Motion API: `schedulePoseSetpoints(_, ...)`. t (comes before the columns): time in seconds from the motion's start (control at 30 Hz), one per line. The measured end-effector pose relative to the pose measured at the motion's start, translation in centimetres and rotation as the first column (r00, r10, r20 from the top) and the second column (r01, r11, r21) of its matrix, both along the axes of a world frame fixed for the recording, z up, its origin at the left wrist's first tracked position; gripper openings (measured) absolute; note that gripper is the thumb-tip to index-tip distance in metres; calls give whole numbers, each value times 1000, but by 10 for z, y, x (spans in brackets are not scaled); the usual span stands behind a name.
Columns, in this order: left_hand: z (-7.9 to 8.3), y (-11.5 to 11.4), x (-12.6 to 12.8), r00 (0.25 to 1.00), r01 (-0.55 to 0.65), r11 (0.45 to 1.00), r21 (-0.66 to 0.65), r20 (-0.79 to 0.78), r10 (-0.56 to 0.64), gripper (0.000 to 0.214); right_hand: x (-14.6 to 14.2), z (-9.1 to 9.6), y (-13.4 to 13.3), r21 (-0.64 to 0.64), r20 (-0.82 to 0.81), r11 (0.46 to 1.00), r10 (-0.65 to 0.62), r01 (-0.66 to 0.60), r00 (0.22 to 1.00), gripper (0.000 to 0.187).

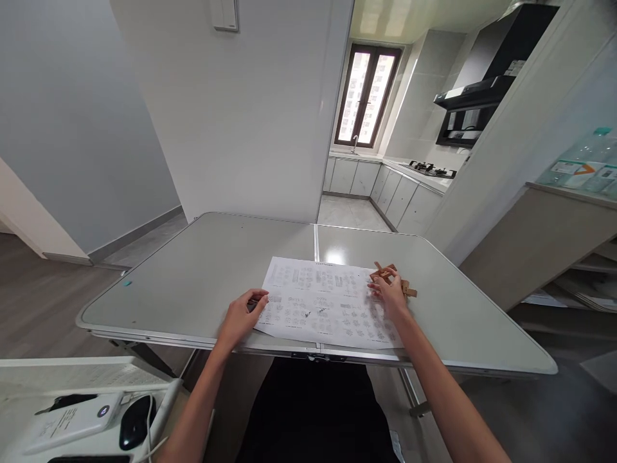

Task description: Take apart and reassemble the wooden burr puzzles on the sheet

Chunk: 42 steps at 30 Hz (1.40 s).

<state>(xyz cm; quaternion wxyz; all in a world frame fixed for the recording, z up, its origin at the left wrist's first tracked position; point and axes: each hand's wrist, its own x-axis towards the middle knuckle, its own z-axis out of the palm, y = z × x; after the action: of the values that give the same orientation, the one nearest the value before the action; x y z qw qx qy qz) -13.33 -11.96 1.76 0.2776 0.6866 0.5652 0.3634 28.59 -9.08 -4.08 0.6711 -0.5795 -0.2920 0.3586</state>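
A large white printed sheet (308,308), covered in rows of small diagrams, lies on the table near its front edge. My left hand (241,316) rests at the sheet's left edge, fingers curled in toward the thumb. A dark patch shows inside that curl; I cannot make out what it is. At the sheet's upper right corner, my right hand (391,293) has its fingers closed on a small cluster of brown notched wooden pieces (385,271). Another wooden piece (409,292) sticks out to the right of this hand. The fingers partly hide the cluster.
The grey folding table (231,247) has a centre seam. A small teal bit (127,283) lies at its left. At lower left, a white tray (96,363) holds a white box (72,421) and a black mouse (136,421). Bottles (585,161) stand on a shelf at right.
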Motion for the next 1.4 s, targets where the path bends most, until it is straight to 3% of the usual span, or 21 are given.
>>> schedulePoseSetpoints(0.2,-2,1,0,1000,-3,1000,-12,-10,3,44,-7,2,-3,17,62,1000,2,-3,998,53)
schedulePoseSetpoints(0.37,-4,2,-1,1000,7,1000,-17,-6,-7,44,-27,17,-20,129,137,990,35,-53,990,43)
schedulePoseSetpoints(0.57,0,0,0,1000,13,1000,8,-23,-12,40,-73,35,-63,186,190,928,288,-323,939,35)
schedulePoseSetpoints(0.8,-3,-6,5,996,42,989,139,-88,-29,35,-111,32,-93,152,155,814,540,-560,827,27)
schedulePoseSetpoints(1.0,9,-18,27,951,303,923,237,-141,-276,30,-112,24,-97,102,105,787,600,-609,793,25)
schedulePoseSetpoints(1.2,17,-19,69,831,556,826,88,-57,-554,92,-112,26,-98,79,99,801,586,-594,804,24)
schedulePoseSetpoints(1.3,17,-14,84,800,599,800,29,5,-600,100,-113,27,-97,73,109,807,578,-587,809,26)
schedulePoseSetpoints(1.4,15,-9,93,791,610,792,-9,61,-609,95,-113,26,-95,69,119,808,576,-585,809,28)
